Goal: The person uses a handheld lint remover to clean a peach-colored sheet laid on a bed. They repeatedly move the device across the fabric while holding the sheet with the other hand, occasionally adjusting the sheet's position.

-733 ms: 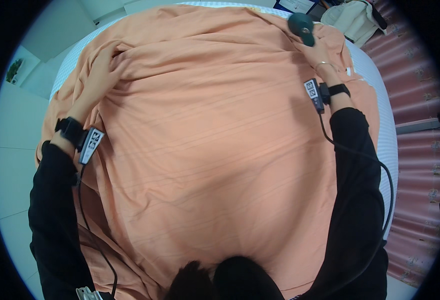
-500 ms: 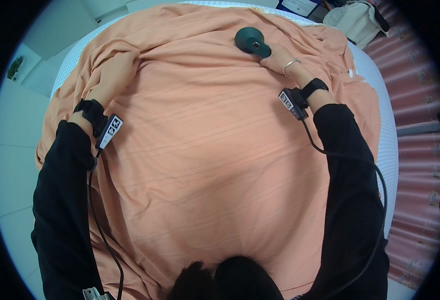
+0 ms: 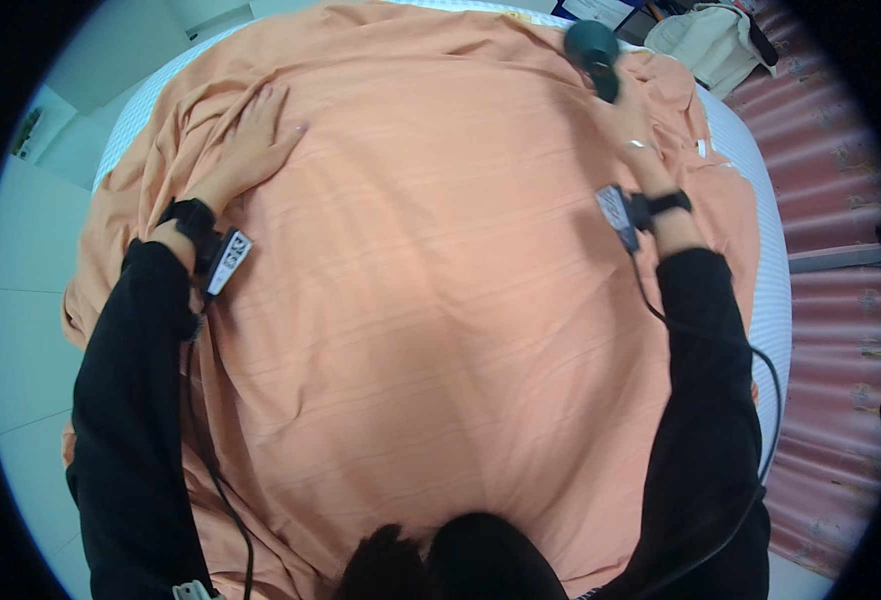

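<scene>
The orange sheet [image 3: 441,300] covers nearly the whole bed [image 3: 766,230], much as it did half a second ago, though the folds at its far left corner now bunch closer under the left hand. It is a thin, softly striped cloth, smooth across the middle and creased toward the far edge. The right arm has swung outward since then: the dark green round tool [image 3: 593,52], which sat nearer the middle of the far edge, now lies at the far right corner of the sheet. The right hand [image 3: 633,135] reaches out toward that corner with the arm almost straight, fingers wrapped around the tool's handle, the wrist banded in black with a small grey device. The left hand [image 3: 256,140] has slid inward from the left edge and lies flat on the cloth, fingers spread and pressed down, holding nothing. Both arms wear black sleeves, with a thin black cable [image 3: 216,470] trailing from the left wrist.
</scene>
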A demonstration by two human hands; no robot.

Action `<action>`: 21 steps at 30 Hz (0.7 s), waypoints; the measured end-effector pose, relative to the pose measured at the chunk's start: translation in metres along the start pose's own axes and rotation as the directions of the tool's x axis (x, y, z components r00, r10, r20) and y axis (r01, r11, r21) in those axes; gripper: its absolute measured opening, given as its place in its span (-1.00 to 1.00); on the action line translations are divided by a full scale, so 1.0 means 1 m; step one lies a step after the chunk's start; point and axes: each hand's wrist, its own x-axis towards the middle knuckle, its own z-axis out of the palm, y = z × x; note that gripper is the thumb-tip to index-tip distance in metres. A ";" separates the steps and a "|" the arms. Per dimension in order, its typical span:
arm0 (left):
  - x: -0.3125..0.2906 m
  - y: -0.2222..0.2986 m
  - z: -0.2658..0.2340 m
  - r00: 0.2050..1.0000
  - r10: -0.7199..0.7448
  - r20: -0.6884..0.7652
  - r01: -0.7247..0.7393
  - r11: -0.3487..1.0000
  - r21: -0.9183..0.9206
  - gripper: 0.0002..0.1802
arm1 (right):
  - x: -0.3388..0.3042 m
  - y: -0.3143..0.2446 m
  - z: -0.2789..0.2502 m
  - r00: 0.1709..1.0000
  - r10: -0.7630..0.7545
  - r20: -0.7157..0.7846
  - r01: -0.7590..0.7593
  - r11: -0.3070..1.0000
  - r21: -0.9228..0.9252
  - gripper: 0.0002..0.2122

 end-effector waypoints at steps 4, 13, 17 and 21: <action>-0.027 -0.016 -0.014 0.995 0.096 0.016 -0.098 0.970 0.222 -0.34 | -0.046 0.038 -0.084 0.930 0.325 0.172 -0.324 0.945 -0.032 -0.68; -0.024 -0.038 -0.019 0.982 0.030 0.186 -0.061 0.984 0.166 -0.41 | -0.088 0.094 -0.085 0.917 0.399 -0.024 -0.347 0.765 -0.543 -0.77; -0.026 -0.015 -0.025 0.994 -0.055 0.092 0.026 0.958 0.285 -0.41 | -0.089 0.059 -0.109 0.863 0.466 -0.195 -0.505 0.805 -0.311 -0.75; -0.063 0.033 -0.048 0.990 -0.137 0.041 0.124 0.967 0.224 -0.33 | -0.171 0.010 -0.166 0.900 0.437 -0.008 -0.436 0.896 -0.089 -0.67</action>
